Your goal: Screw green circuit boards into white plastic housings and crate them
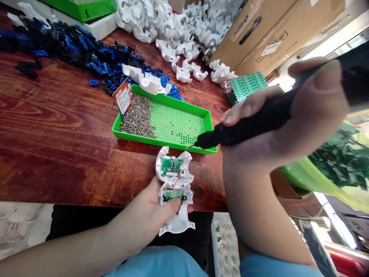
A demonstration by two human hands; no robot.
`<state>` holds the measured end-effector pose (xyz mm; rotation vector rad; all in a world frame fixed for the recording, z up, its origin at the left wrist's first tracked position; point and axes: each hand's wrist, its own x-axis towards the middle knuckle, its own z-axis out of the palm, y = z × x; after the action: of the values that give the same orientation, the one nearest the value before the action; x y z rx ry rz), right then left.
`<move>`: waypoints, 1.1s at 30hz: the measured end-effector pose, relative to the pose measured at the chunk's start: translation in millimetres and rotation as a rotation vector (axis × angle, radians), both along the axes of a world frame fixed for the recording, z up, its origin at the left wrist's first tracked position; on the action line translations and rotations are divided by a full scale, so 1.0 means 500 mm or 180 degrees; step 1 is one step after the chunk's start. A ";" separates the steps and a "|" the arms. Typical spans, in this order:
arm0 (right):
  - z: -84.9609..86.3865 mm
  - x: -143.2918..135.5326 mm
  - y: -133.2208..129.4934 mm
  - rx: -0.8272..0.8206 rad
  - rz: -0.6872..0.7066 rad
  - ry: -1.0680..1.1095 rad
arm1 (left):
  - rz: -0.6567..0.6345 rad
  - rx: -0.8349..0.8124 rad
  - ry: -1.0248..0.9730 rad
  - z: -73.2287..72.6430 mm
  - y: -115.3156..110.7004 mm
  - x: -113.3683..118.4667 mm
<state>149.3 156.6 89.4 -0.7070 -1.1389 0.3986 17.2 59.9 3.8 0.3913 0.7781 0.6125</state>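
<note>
My left hand (157, 209) grips an opened white plastic shell (177, 223) at the table's front edge, its thumb resting on the lower half. Green circuit boards (173, 166) sit in both halves, joined by thin red and dark wires. My right hand (288, 111) is wrapped round a black electric screwdriver (256, 123). The screwdriver's bit points down and left, over the near rim of a green tray (164, 145), above and apart from the shell. Small screws (138, 117) are heaped at the tray's left, and others fill many of its holes.
Blue and black plastic parts (86, 50) lie piled at the back left. White shell pieces (173, 27) are heaped at the back, beside a cardboard box (276, 30). Stacked green boards (248, 86) stand behind my right hand. A bag of green boards (340, 157) is at the right.
</note>
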 end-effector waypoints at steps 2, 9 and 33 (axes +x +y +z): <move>0.009 -0.034 -0.036 -0.0345 0.0356 0.0087 | -0.0069 0.0140 0.0119 -0.001 0.001 -0.002; -0.008 -0.065 -0.059 -0.0987 0.0950 0.0014 | -0.0115 0.0323 0.0237 0.002 0.003 0.001; -0.056 -0.054 -0.036 -0.0455 0.1362 0.0085 | -0.0271 0.0207 0.0094 -0.003 0.005 0.000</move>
<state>122.2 138.6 61.6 -0.5764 -1.2445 0.8552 17.3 62.3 2.4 0.4917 0.7671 0.5542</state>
